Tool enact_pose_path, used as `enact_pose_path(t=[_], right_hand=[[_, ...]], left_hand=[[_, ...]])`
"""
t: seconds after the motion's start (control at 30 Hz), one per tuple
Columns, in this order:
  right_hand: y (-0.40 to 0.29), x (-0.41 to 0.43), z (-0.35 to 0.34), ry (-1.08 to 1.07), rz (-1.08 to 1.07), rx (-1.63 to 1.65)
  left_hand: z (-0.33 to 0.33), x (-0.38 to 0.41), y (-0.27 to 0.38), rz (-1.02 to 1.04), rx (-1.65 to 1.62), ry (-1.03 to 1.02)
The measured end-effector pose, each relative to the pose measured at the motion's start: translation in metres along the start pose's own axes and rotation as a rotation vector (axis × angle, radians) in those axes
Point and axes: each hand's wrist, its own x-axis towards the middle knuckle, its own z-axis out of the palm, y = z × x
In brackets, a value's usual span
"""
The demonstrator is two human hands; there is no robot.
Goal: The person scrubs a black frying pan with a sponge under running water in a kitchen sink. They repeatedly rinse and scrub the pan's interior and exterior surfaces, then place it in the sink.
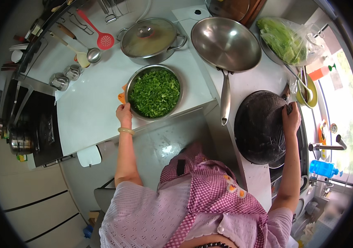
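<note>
My left hand (124, 115) grips the near left rim of a stainless steel bowl (181, 90). Finely chopped green leaves (154, 93) fill the bowl, and an orange piece (121, 96) pokes out beside it. To the right, my right hand (291, 119) has its fingers closed at the edge of a dark round wok (258, 127) with whitish smears on its surface. A small dark part shows between these fingers; whether it belongs to the wok is unclear. Behind the hand, a brown handle (285, 92) is partly visible.
A lidded steel pot (148, 40) stands behind the bowl on the white counter (93, 102). A steel frying pan (226, 43) has its handle toward me. Bagged lettuce (283, 40) lies back right. A red skimmer (105, 41) hangs on the wall; a faucet (326, 147) is at right.
</note>
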Motion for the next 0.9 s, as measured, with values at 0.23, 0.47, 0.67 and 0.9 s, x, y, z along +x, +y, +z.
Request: enact_pose_path(t=[0.23,0.47,0.67,0.9], right_hand=[[0.000,-0.001,0.000,0.004,0.040,0.007],[-0.003,0.002,0.003,0.020,0.046,0.004],[-0.002,0.002,0.003,0.008,0.035,0.005],[-0.003,0.000,0.000,-0.024,0.096,-0.001]], left_hand=[[-0.044,0.025,-0.003,0.129,0.179,0.064],[-0.076,0.058,-0.003,0.138,0.163,0.223],[-0.051,0.058,-0.007,0.084,0.151,0.325],[-0.072,0.042,0.020,0.319,0.544,0.402]])
